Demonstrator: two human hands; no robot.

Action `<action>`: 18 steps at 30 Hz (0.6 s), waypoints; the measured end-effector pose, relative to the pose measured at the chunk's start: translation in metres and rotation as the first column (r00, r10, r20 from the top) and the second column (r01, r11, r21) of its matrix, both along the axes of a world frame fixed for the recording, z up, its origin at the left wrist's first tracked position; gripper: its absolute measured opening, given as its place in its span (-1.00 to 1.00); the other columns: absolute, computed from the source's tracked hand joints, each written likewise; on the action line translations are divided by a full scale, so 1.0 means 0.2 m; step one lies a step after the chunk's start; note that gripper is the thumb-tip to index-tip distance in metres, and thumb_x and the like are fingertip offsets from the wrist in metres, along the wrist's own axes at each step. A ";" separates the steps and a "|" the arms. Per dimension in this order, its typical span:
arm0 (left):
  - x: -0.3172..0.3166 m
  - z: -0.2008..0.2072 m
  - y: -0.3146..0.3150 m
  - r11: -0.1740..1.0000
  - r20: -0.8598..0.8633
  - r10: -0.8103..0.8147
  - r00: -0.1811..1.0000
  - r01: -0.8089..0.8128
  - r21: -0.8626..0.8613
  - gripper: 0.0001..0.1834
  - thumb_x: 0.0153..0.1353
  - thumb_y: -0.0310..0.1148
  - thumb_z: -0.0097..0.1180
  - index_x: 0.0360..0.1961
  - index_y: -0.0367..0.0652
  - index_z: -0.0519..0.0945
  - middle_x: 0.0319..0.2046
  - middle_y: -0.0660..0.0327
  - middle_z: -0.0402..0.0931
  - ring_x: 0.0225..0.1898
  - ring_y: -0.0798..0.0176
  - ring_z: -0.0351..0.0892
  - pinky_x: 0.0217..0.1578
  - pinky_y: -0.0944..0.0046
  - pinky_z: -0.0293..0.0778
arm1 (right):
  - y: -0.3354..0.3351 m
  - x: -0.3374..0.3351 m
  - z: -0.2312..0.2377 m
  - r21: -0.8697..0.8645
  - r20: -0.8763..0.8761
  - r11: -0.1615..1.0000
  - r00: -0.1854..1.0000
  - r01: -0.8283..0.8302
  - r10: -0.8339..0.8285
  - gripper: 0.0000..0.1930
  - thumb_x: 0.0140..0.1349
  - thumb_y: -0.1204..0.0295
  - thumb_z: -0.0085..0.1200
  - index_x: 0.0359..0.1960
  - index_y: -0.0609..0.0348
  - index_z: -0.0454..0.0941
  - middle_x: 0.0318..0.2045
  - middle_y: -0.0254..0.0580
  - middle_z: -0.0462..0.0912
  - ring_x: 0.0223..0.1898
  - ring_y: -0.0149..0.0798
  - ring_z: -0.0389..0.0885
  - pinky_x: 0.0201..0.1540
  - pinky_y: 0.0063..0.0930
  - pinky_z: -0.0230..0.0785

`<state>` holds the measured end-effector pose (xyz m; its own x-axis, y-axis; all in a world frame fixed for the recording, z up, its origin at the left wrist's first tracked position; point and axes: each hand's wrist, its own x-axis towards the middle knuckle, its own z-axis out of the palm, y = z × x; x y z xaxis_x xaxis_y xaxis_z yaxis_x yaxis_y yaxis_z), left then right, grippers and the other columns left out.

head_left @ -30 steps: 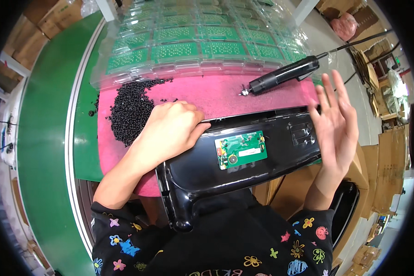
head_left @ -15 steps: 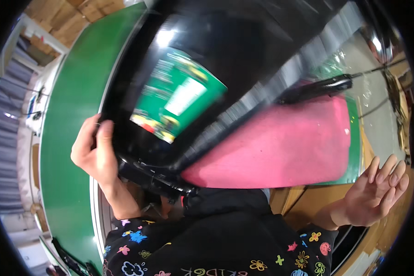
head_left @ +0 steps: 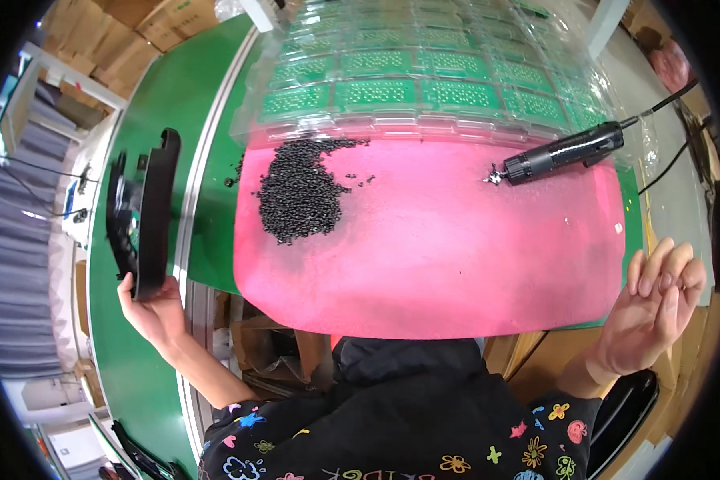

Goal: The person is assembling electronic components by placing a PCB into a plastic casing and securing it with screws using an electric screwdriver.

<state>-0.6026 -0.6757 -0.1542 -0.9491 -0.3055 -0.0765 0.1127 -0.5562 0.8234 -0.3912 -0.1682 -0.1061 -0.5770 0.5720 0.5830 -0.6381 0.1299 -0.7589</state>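
Black casing (head_left: 158, 216) pinched over left side of bench (head_left: 128, 360)

Casing is held on edge over the green bench, near end pinched in the left hand's (head_left: 158, 316) grip; bench contact can't be told. Small black parts (head_left: 300, 196) are heaped on the pink mat (head_left: 440, 272), clear trays (head_left: 360, 130) set behind. Corded black tool (head_left: 564, 154) is laid at mat's right. Right hand (head_left: 656, 312) is raised beside the mat, grip loosely spread, fingers half bent.

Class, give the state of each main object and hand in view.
Black plastic housing: turned on edge, left hand gripping its near end
Right hand: raised, empty, fingers partly curled
Electric screwdriver: lying untouched
Black screws: heaped, a few scattered
Green circuit boards: lying in clear plastic trays
Pink mat: spread flat
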 end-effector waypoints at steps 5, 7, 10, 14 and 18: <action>-0.30 -0.15 -0.38 0.980 -0.040 -0.200 0.979 0.200 -0.009 -0.61 0.37 -0.31 0.07 0.13 -0.30 0.47 -0.05 0.06 0.63 -0.13 0.05 0.66 -0.38 0.30 0.63 | 0.00 -0.04 0.03 0.073 0.027 0.996 0.998 0.055 -0.057 -0.76 0.22 0.52 0.08 -0.17 0.14 0.27 -0.34 -0.26 0.24 -0.43 -0.39 0.21 -0.44 -0.56 0.16; -0.52 -0.30 -0.81 0.990 -0.073 -0.139 0.988 0.140 0.015 -0.57 0.34 -0.36 0.11 0.15 -0.38 0.41 -0.04 0.01 0.58 -0.10 0.08 0.63 -0.24 0.25 0.66 | -0.03 -0.07 0.08 0.105 0.047 0.992 0.996 0.069 -0.074 -0.80 0.22 0.53 0.03 -0.20 0.13 0.25 -0.33 -0.27 0.24 -0.42 -0.42 0.20 -0.44 -0.56 0.13; -0.61 -0.32 -0.64 0.980 0.012 0.147 0.989 -0.147 0.135 -0.53 0.33 -0.41 0.09 0.13 -0.55 0.33 0.23 -0.21 0.26 0.19 -0.06 0.42 0.22 0.03 0.55 | -0.08 -0.14 0.11 0.204 0.115 0.968 0.978 0.146 -0.172 -0.80 0.16 0.58 -0.02 -0.21 0.16 0.26 -0.30 -0.26 0.31 -0.41 -0.44 0.25 -0.47 -0.54 0.12; -0.50 -0.33 -0.54 0.677 -0.226 0.021 0.974 -0.180 -0.714 -0.58 0.46 -0.38 -0.02 0.27 -0.36 0.40 0.26 -0.02 0.37 0.29 0.05 0.34 0.34 0.18 0.32 | 0.03 -0.22 0.16 0.567 0.199 0.823 0.975 -0.032 -0.099 -0.74 0.23 0.58 0.04 -0.05 0.37 0.45 -0.19 -0.11 0.55 -0.38 -0.45 0.51 -0.43 -0.60 0.29; -0.23 0.03 0.39 0.802 -0.289 0.177 0.941 -0.308 -0.511 -0.75 0.30 -0.34 0.15 -0.45 -0.30 0.66 -0.52 0.10 0.59 -0.46 0.16 0.58 -0.35 0.20 0.49 | 0.10 -0.18 0.21 0.644 0.098 0.738 0.934 0.203 -0.343 -0.79 0.21 0.38 0.22 -0.51 0.23 0.56 -0.65 -0.38 0.53 -0.59 -0.49 0.46 -0.49 -0.52 0.36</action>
<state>-0.6483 -0.5985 -0.1480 -0.8095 -0.4570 0.3685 0.3937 0.0430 0.9182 -0.4271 -0.1482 -0.0635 -0.5934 0.2806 0.7544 -0.3475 0.7561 -0.5546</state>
